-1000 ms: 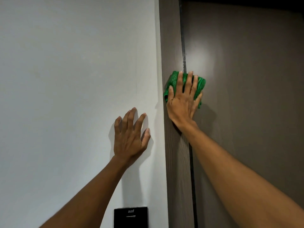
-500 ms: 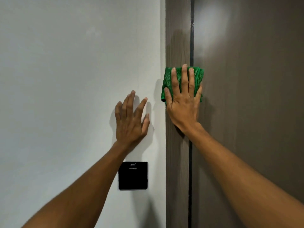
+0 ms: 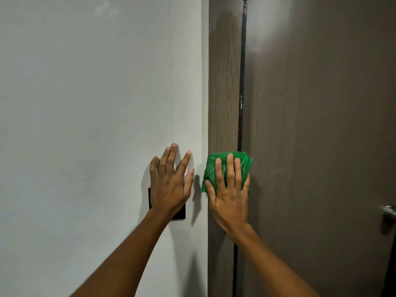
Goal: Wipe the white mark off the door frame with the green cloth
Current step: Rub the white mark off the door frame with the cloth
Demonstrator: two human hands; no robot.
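Observation:
A brown wood-grain door frame runs top to bottom through the middle of the view. My right hand presses a folded green cloth flat against the frame, fingers spread over it. The cloth spans the frame's width and covers the dark seam beside the door. Small whitish specks show on that seam above the cloth. My left hand lies flat on the white wall just left of the frame, fingers apart and holding nothing.
A black square wall panel sits partly hidden under my left palm. The brown door fills the right side, with a metal door handle at the right edge.
My right hand has slid the green cloth down the door frame. My left hand has also dropped lower on the wall and now overlaps the black panel. The view has tilted downward.

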